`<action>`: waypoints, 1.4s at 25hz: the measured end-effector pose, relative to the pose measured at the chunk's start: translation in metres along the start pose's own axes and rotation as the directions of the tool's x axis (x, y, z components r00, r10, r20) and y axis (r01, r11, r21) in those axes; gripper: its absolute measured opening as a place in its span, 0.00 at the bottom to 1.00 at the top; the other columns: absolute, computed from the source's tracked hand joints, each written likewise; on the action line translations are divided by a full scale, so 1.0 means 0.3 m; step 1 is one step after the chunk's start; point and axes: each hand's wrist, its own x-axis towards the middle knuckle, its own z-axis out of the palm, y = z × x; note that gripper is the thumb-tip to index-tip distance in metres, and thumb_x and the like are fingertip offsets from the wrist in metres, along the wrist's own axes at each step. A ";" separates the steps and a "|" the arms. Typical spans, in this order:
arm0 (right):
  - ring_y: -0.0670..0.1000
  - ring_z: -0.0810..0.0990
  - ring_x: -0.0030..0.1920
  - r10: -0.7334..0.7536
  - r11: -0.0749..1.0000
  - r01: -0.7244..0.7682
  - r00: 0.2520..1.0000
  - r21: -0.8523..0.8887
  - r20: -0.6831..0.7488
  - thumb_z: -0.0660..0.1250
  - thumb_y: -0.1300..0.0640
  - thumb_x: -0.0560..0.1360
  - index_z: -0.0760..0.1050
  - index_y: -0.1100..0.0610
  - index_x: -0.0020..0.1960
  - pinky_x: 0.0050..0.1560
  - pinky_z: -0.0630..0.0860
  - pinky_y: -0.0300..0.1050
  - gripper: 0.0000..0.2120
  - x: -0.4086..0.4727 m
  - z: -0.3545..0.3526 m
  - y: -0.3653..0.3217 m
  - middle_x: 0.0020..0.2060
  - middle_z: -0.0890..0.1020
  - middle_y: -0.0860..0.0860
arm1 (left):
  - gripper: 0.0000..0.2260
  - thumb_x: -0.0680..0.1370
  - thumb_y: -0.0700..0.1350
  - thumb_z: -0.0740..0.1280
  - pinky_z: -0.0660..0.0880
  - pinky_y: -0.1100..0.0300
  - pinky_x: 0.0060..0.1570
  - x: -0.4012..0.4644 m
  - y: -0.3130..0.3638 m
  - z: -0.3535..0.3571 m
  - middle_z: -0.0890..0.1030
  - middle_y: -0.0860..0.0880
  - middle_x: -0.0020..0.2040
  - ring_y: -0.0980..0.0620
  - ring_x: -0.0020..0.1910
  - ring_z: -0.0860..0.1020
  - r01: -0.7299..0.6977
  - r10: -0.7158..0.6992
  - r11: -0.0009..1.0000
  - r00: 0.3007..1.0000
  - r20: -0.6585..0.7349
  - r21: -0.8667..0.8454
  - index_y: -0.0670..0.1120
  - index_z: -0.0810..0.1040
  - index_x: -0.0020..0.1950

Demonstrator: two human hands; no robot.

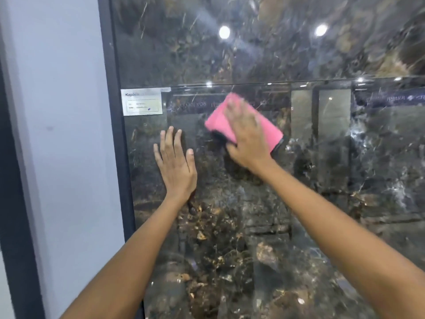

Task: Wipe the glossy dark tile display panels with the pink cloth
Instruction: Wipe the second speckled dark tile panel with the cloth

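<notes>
A glossy dark marble-patterned tile panel (310, 192) stands upright in front of me, with a second panel (264, 42) above it across a thin horizontal seam. My right hand (247, 139) presses a folded pink cloth (220, 122) flat against the lower panel just below the seam; its fingers are spread and blurred. My left hand (176, 163) rests flat on the same panel, fingers straight and pointing up, to the left of the cloth and apart from it.
A white label sticker (142, 102) sits at the lower panel's top left corner. A dark frame strip (119, 134) borders the panels on the left, beside a pale wall (64, 134). Ceiling lights and shop displays reflect in the tiles.
</notes>
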 end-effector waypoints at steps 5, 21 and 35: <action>0.56 0.57 0.76 -0.253 0.945 0.280 0.953 -0.170 0.166 0.60 0.49 0.65 0.55 0.56 0.77 0.73 0.57 0.56 0.42 -0.415 -0.058 0.277 0.76 0.60 0.55 | 0.25 0.84 0.52 0.50 0.43 0.44 0.75 -0.004 0.116 0.106 0.54 0.45 0.80 0.43 0.79 0.49 0.105 -0.110 0.988 0.993 0.040 0.113 0.43 0.55 0.79; 0.58 0.58 0.76 0.047 0.993 -0.062 0.989 -0.104 -0.142 0.62 0.52 0.68 0.59 0.58 0.76 0.74 0.52 0.57 0.37 -0.139 -0.182 0.531 0.75 0.62 0.57 | 0.27 0.83 0.53 0.48 0.41 0.44 0.76 -0.022 0.098 0.122 0.49 0.45 0.80 0.45 0.79 0.46 0.088 -0.098 0.972 0.995 0.035 0.216 0.43 0.51 0.80; 0.57 0.60 0.75 0.008 1.000 -0.007 0.995 0.007 -0.096 0.63 0.53 0.68 0.60 0.52 0.76 0.73 0.56 0.56 0.37 -0.249 -0.168 0.539 0.75 0.63 0.50 | 0.26 0.84 0.52 0.48 0.42 0.45 0.75 -0.021 0.099 0.113 0.51 0.44 0.80 0.43 0.79 0.47 0.068 -0.084 0.968 0.995 0.056 0.243 0.43 0.52 0.80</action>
